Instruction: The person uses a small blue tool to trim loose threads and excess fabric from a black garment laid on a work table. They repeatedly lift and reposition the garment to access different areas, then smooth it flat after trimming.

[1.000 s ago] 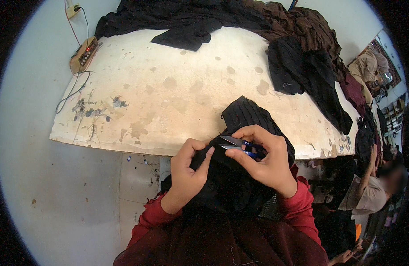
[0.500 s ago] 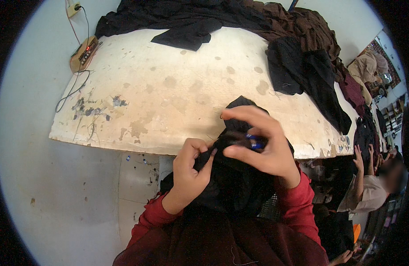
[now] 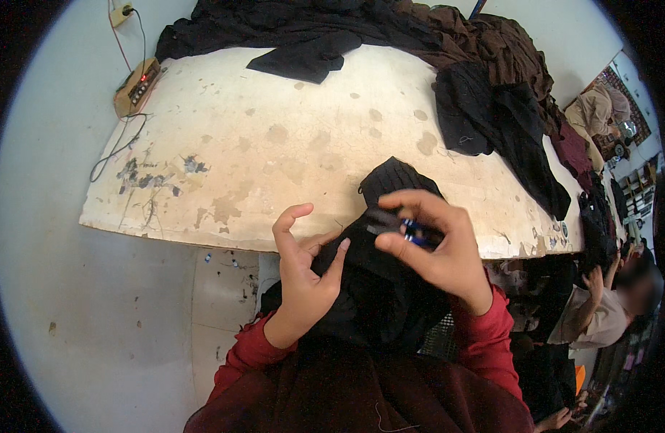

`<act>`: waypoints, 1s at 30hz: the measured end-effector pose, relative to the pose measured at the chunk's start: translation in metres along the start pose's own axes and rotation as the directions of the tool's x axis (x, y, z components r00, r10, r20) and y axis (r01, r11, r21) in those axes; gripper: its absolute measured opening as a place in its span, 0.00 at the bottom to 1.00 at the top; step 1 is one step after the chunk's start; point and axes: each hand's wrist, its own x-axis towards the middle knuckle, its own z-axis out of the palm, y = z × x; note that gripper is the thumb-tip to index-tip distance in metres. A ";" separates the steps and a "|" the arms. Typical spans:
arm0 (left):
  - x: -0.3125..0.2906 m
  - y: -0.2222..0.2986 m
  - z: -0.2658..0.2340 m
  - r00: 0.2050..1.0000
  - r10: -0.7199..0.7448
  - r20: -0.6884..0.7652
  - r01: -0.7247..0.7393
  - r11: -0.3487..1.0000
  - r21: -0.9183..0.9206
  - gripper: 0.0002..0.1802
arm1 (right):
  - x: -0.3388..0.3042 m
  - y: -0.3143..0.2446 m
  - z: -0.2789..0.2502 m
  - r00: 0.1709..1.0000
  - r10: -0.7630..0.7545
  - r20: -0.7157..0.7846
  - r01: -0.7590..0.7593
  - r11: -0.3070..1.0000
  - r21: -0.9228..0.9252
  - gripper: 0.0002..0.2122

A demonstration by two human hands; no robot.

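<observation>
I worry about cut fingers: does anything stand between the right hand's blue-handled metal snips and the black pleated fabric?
Nothing visible stands between the blue-handled metal snips in the right hand and the black pleated fabric; the blurred snips appear over it, contact unclear. The left hand is to their left.

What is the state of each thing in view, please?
Table: stained, worn
Black garment: bunched, partly on table
Snips: blurred, opening unclear
Left hand: index finger raised, thumb against black garment
Right hand: holding snips
Brown box: red light lit
Plug: in socket
Brown cloth: rumpled
</observation>
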 end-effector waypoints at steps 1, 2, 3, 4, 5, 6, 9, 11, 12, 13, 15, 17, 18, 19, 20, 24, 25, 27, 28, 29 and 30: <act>-0.001 0.000 0.001 1.000 0.021 0.001 -0.021 1.000 0.023 0.35 | -0.003 0.004 0.004 1.000 -0.010 -0.002 0.010 1.000 -0.008 0.15; -0.001 0.000 0.002 0.999 0.041 0.001 -0.041 0.998 0.045 0.35 | -0.005 0.007 0.008 1.000 -0.020 -0.004 0.020 1.000 -0.016 0.14; -0.002 0.000 0.003 0.998 0.062 0.002 -0.062 0.996 0.068 0.35 | -0.004 0.007 0.010 1.000 -0.025 -0.015 0.025 0.999 -0.046 0.13; -0.003 0.000 0.003 0.998 0.066 0.006 -0.067 0.994 0.088 0.35 | -0.004 0.006 0.011 0.999 -0.031 -0.026 0.029 0.997 -0.074 0.12; -0.004 0.001 0.004 0.997 0.071 0.010 -0.071 0.992 0.108 0.36 | -0.004 0.006 0.013 0.999 -0.038 -0.037 0.034 0.994 -0.102 0.11; -0.004 0.001 0.004 0.997 0.079 0.014 -0.080 0.988 0.131 0.36 | -0.003 0.004 0.014 0.998 -0.055 -0.040 0.050 0.992 -0.120 0.10; -0.004 0.001 0.003 0.993 0.117 0.031 -0.121 0.971 0.206 0.36 | -0.002 0.001 0.014 0.996 -0.076 -0.047 0.066 0.981 -0.183 0.09; -0.005 0.001 0.004 0.996 0.087 0.002 -0.086 0.981 0.172 0.37 | -0.003 0.001 0.014 0.998 -0.048 -0.043 0.036 0.973 -0.230 0.09; -0.005 0.001 0.004 0.997 0.081 -0.004 -0.080 0.983 0.166 0.37 | -0.002 0.001 0.014 0.993 -0.093 -0.074 0.074 0.972 -0.225 0.09; -0.005 0.000 0.004 0.997 0.075 -0.007 -0.073 0.985 0.157 0.37 | -0.002 0.002 0.015 0.985 -0.134 -0.107 0.108 0.969 -0.222 0.09; -0.005 -0.001 0.004 0.997 0.079 0.002 -0.078 0.984 0.161 0.37 | -0.002 0.006 0.015 0.981 -0.159 -0.115 0.133 0.969 -0.206 0.09; -0.005 0.000 0.003 0.997 0.079 0.010 -0.080 0.983 0.165 0.38 | -0.003 0.011 0.013 0.990 -0.128 -0.061 0.116 0.978 -0.176 0.10; -0.005 0.001 0.003 0.996 0.087 0.013 -0.088 0.982 0.170 0.37 | -0.003 0.010 0.013 0.988 -0.144 -0.058 0.133 0.977 -0.166 0.11; -0.004 0.002 0.003 0.995 0.094 0.016 -0.095 0.980 0.174 0.37 | -0.003 0.007 0.014 0.986 -0.159 -0.056 0.149 0.976 -0.157 0.11; -0.002 0.005 0.004 0.994 0.109 0.018 -0.110 0.977 0.182 0.36 | -0.002 0.006 0.015 0.983 -0.174 -0.053 0.165 0.975 -0.148 0.11; -0.002 0.006 0.004 0.995 0.095 0.005 -0.094 0.980 0.173 0.36 | 0.000 0.001 0.015 0.987 -0.159 -0.017 0.153 0.974 -0.169 0.11; -0.002 0.006 0.004 0.996 0.088 0.002 -0.087 0.982 0.169 0.36 | 0.000 -0.002 0.014 0.991 -0.136 0.001 0.135 0.976 -0.171 0.10; -0.002 0.005 0.004 0.996 0.090 0.002 -0.089 0.980 0.176 0.37 | 0.000 -0.004 0.013 0.992 -0.120 0.025 0.123 0.977 -0.176 0.10; -0.002 0.005 0.004 0.996 0.092 0.003 -0.091 0.979 0.181 0.37 | 0.001 -0.003 0.013 0.992 -0.126 0.029 0.129 0.975 -0.180 0.09; -0.002 0.004 0.004 0.995 0.099 0.005 -0.098 0.976 0.192 0.37 | 0.002 -0.002 0.013 0.991 -0.131 0.034 0.135 0.974 -0.184 0.09; -0.001 0.004 0.004 0.995 0.103 0.007 -0.102 0.975 0.196 0.37 | 0.002 -0.003 0.012 0.992 -0.123 0.030 0.126 0.975 -0.180 0.09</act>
